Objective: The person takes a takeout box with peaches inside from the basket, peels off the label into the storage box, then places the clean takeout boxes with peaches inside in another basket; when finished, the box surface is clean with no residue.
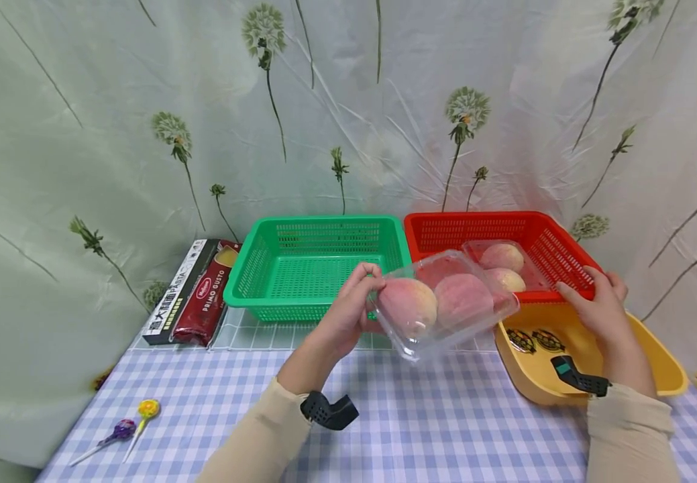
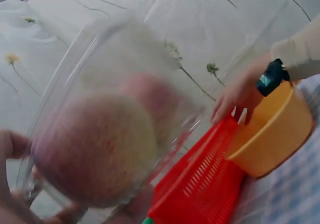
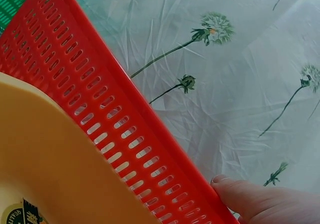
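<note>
My left hand (image 1: 348,308) grips the left end of a clear plastic pack of peaches (image 1: 408,308), held tilted in the air in front of the green and red baskets. In the left wrist view the pack (image 2: 100,149) fills much of the picture, fingers around its lower edge. My right hand (image 1: 606,308) holds the front right corner of the red basket (image 1: 475,217); its thumb (image 3: 240,191) lies at the rim in the right wrist view. Inside that basket sits another clear pack with two peaches (image 1: 503,257).
A green basket (image 1: 318,302) stands left of the red one. The yellow bin (image 1: 590,362), holding two dark-labelled items (image 1: 532,341), is in front of the red basket. Pasta packages (image 1: 200,295) lie at left; two lollipops (image 1: 149,408) rest on the checked cloth.
</note>
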{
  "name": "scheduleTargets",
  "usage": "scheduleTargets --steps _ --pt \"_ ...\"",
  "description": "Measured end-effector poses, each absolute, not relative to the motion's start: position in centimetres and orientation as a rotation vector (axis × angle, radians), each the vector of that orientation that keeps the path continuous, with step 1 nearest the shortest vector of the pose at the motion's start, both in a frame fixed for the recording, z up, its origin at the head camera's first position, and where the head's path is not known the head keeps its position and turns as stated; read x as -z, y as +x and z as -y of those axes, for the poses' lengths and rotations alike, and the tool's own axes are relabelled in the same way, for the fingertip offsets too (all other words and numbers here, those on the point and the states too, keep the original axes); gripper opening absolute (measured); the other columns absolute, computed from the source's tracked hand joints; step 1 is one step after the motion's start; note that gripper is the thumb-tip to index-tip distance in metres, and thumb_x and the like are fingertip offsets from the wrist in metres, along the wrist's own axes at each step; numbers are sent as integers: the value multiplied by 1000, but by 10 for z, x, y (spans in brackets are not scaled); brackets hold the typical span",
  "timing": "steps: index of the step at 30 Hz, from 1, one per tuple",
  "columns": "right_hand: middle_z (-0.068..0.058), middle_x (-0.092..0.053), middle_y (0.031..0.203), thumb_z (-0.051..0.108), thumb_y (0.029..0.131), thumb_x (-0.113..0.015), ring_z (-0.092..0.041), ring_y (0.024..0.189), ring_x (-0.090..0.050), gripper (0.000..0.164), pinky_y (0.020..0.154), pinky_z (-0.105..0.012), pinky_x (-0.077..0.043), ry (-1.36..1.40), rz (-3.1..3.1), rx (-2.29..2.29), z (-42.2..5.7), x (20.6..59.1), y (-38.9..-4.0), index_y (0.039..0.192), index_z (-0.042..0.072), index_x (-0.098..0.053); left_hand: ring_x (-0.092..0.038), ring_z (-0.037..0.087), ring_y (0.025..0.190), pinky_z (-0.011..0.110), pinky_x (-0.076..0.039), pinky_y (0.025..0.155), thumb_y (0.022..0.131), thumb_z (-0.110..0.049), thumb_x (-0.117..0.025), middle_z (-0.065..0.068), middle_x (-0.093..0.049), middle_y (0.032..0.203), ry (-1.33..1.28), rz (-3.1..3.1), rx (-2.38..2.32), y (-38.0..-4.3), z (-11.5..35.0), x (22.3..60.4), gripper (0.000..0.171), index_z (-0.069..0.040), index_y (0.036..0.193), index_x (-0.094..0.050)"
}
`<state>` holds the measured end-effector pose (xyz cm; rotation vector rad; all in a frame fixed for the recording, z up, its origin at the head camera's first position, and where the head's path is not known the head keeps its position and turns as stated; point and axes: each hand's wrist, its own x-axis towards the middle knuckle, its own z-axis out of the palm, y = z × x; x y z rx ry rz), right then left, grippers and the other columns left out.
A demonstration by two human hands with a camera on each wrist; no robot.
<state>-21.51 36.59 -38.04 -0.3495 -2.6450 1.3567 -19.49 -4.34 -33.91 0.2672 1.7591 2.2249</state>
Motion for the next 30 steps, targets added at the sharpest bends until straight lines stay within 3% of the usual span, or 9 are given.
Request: scheduleTargets --steps 3,7,10,13,21,30 --pt "-28 22 160 44 102 -46 -61 142 -5 84 114 -71 -24 -341 2648 -1351 -366 380 -215 158 -3 -5 -62 28 90 40 -58 64 95 -25 -45 5 -47 132 204 -1774 -2251 -208 35 329 20 -26 114 -52" --pt "-27 23 160 45 102 -45 -61 141 -5 84 114 -71 -23 -336 2651 -1358 -366 380 -216 158 -2 -4 -61 35 111 51 -59 77 97 -27 -45 3 -48 140 140 -1739 -2280 -224 22 317 39 -35 134 -55" --pt "-27 23 160 45 102 -45 -61 141 -6 84 113 -72 -24 -332 2655 -1356 -367 380 -217 158 -2 -4 -54 40 123 62 -55 87 98 -26 -47 0 -48 143 108 -1723 -2291 -234 9 310 39 -42 132 -59" --pt "-27 23 160 44 102 -44 -61 141 -6 83 112 -72 -25 -338 2655 -1351 -368 380 -217 158 -2 -5 -51 36 126 65 -52 93 100 -26 -47 -3 -49 144 73 -1726 -2287 -243 -7 309 38 -42 131 -61" --pt "-27 22 160 44 102 -45 -61 142 -4 81 113 -72 -25 -338 2650 -1359 -365 382 -217 157 -3 -8 -54 26 117 58 -55 90 102 -27 -49 1 -60 131 -56 -1859 -2312 -258 -46 317 27 -34 122 -66" --pt "-27 22 160 43 102 -46 -62 143 -2 81 112 -73 -25 -338 2649 -1352 -366 381 -215 158 -1 -8 -49 12 116 31 -54 95 101 -23 -55 -6 -57 125 -130 -2337 -2252 -261 -94 322 21 -30 117 -66"
